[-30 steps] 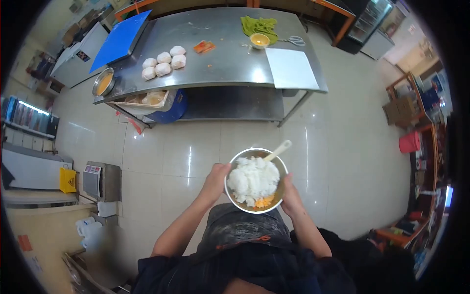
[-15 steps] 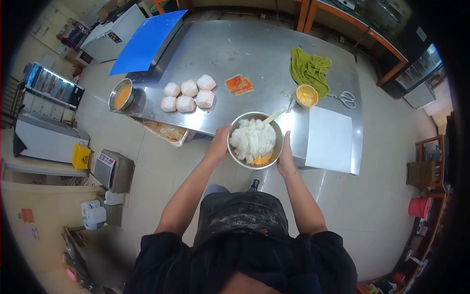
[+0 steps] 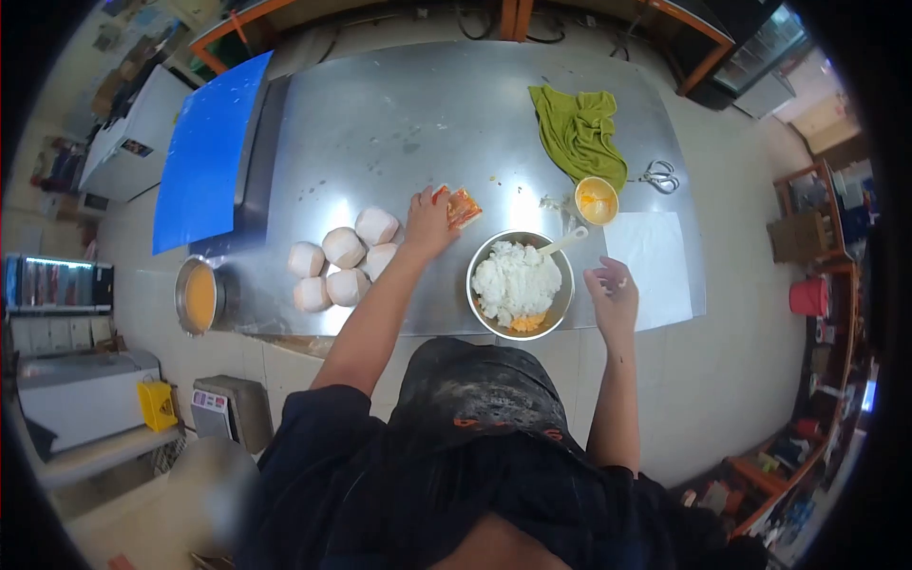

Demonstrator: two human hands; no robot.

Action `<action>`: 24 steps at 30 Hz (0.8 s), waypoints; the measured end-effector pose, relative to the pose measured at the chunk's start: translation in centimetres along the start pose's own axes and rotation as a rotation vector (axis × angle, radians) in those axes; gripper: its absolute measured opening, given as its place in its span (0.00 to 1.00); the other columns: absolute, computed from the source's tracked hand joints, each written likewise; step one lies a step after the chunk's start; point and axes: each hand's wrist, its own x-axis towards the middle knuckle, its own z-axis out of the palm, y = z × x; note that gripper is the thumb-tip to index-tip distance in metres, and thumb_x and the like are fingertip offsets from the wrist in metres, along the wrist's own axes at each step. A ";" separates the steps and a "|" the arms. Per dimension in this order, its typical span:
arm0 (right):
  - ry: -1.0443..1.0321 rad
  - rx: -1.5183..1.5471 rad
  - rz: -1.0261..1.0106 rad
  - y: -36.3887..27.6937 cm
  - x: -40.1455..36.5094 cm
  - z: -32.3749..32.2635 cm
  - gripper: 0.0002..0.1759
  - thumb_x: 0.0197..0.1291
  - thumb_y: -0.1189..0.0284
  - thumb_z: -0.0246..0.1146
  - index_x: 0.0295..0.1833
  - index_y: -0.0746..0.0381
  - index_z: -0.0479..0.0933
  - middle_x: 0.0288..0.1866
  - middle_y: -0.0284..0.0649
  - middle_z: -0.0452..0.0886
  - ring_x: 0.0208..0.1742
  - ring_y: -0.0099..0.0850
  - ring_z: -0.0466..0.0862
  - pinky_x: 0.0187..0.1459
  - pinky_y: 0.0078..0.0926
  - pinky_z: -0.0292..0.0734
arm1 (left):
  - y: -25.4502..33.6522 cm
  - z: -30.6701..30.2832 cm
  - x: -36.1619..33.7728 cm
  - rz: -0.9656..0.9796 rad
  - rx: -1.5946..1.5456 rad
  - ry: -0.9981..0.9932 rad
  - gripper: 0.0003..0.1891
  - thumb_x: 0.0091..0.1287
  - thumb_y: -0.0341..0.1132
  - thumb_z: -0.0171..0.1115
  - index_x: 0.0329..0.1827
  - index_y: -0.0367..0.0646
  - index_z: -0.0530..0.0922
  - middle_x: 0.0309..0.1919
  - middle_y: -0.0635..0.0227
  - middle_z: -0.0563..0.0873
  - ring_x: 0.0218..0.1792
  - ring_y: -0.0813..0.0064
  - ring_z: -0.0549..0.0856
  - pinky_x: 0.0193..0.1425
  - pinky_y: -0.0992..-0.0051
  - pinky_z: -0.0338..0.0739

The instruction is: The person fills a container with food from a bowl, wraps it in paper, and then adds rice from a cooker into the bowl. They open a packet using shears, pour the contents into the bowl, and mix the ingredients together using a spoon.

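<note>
Left hand: your left hand is reaching across the table, its fingers bending over the near-left side of the red-orange packets; whether they are gripping or merely touching, you cannot tell from this angle
Red-orange packets: the red-orange packets are lying on the metal top, beyond the large bowl and to its left, your fingers partly covering them
Right hand: your right hand is hovering just right of the large bowl, apart from it, fingers loosely bending and holding nothing
Large bowl: the large bowl is standing upright near the front edge, holding a white rice-like mound and yellow bits; a pale handle is leaning out over its far-right rim
Pale balls: six pale balls are sitting grouped beside your left forearm, which is partly covering the nearest ones
Right side: a small bowl is resting by the green cloth, scissors are lying farther right, and a white sheet is lying beside your right hand
Left end: a metal bowl of orange liquid is standing near the blue board
</note>
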 end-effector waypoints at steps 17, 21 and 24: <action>-0.196 -0.574 -0.306 -10.9 -3.0 5.3 0.32 0.44 0.72 0.76 0.59 0.58 0.77 0.56 0.44 0.76 0.57 0.46 0.74 0.56 0.40 0.73 | -7.6 -4.8 5.8 -0.519 -1.185 -0.278 0.24 0.58 0.20 0.65 0.59 0.35 0.73 0.43 0.51 0.88 0.42 0.68 0.88 0.45 0.73 0.82; -0.178 -0.521 -0.411 -10.7 -3.4 5.5 0.25 0.48 0.69 0.74 0.54 0.61 0.79 0.52 0.44 0.78 0.54 0.47 0.75 0.54 0.40 0.74 | -6.8 -7.8 5.3 -0.580 -1.402 -0.361 0.22 0.61 0.20 0.65 0.59 0.33 0.72 0.45 0.53 0.87 0.43 0.71 0.87 0.47 0.76 0.81; -0.161 -0.424 -0.491 -11.3 -2.7 7.5 0.21 0.52 0.67 0.72 0.52 0.63 0.80 0.50 0.45 0.79 0.53 0.46 0.76 0.53 0.40 0.74 | -5.4 -10.1 3.9 -0.537 -1.555 -0.515 0.20 0.63 0.21 0.64 0.59 0.35 0.73 0.46 0.56 0.87 0.42 0.76 0.86 0.47 0.78 0.80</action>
